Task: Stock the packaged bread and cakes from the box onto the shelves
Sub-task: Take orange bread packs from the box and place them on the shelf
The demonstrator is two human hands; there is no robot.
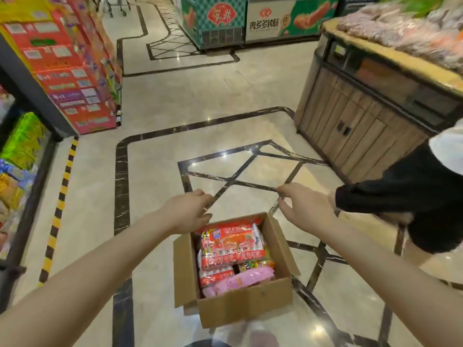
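My left hand [190,211] and right hand [304,209] are stretched out ahead of me above the far edge of the cardboard box [240,305], and neither one holds anything. The fingers of both hands hang loosely curled, released, with their tips pointing toward each other across the gap between them. The box sits on the tiled floor [225,96] right below me, flaps folded outward, and it is packed with goods: red-and-white packs of bread [231,244] lie stacked on top toward the far side, and a pink cake package [240,280] lies against the near wall. To my left stand the shelves [22,146] with green and yellow packages, and beyond them a stack of red cartons [67,78]. To my right is a wooden display stand [360,121] piled with wrapped goods. Another person in a black sleeve [390,194] crouches just beside my right hand. Chest freezers [225,23] line the far end of the aisle.
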